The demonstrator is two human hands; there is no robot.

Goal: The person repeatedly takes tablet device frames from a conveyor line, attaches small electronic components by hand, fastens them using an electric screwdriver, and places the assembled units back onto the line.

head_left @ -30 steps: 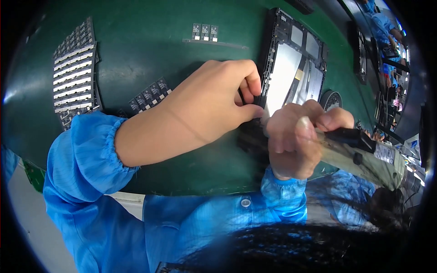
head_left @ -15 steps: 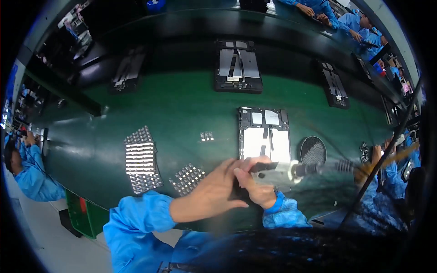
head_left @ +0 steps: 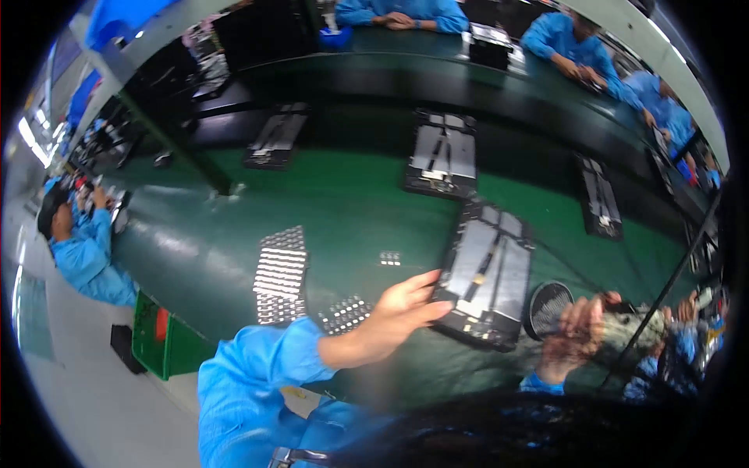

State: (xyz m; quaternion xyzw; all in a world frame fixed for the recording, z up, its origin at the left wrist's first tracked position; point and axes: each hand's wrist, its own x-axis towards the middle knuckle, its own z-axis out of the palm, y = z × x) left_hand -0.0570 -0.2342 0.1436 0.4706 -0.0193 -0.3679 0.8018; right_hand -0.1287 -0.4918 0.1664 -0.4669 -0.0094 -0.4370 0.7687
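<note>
My left hand [head_left: 394, 320] pinches the left edge of an opened tablet [head_left: 488, 273], thumb on top and fingers along its side. The tablet has a black frame, grey battery panels and black ribbon strips, and sits turned askew. To its right, my right hand [head_left: 569, 343] is smeared by motion, closed around a pale electric screwdriver [head_left: 636, 327]. A round black-rimmed dish of tiny parts [head_left: 551, 309] lies between tablet and right hand. Left of the tablet are small metallic pieces in rows [head_left: 347, 314] and a little group of pieces [head_left: 390, 258].
A stack of strips [head_left: 281, 273] with small parts lies on the green bench at left. More opened tablets [head_left: 443, 156], [head_left: 278, 136], [head_left: 599, 195] stand along the far belt. A metal post [head_left: 175, 144] rises at left; a dark cable [head_left: 671, 281] crosses at right. Co-workers [head_left: 86, 249] sit around.
My right hand has moved right with the screwdriver, away from the tablet. My left hand has taken the tablet's left edge, and the tablet has turned. The whole view has shifted.
</note>
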